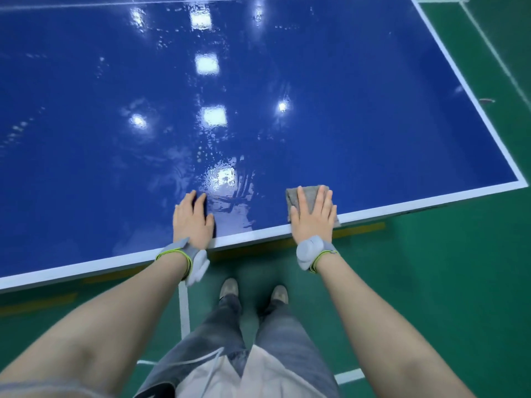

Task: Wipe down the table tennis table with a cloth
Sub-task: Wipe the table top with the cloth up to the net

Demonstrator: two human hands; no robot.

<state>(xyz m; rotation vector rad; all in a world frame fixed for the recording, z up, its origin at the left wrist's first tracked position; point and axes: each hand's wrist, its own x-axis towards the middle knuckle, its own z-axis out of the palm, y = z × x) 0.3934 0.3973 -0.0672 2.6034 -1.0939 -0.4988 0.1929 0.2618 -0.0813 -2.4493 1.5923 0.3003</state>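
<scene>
The blue table tennis table (373, 110) with white border lines fills the upper view; its surface shines with wet streaks near the front edge. A folded grey cloth (293, 196) lies on the table close to the front edge, near the right corner. My right hand (313, 216) presses flat on the cloth with fingers straight and spread. My left hand (193, 218) rests flat on the bare table surface to the left, fingers straight, holding nothing. Both wrists wear grey bands with white sensors.
The table's front edge (253, 235) runs diagonally from lower left to the right corner (521, 183). Below it is green floor (431, 282) with white lines, and my legs and shoes (253, 291) stand close to the table.
</scene>
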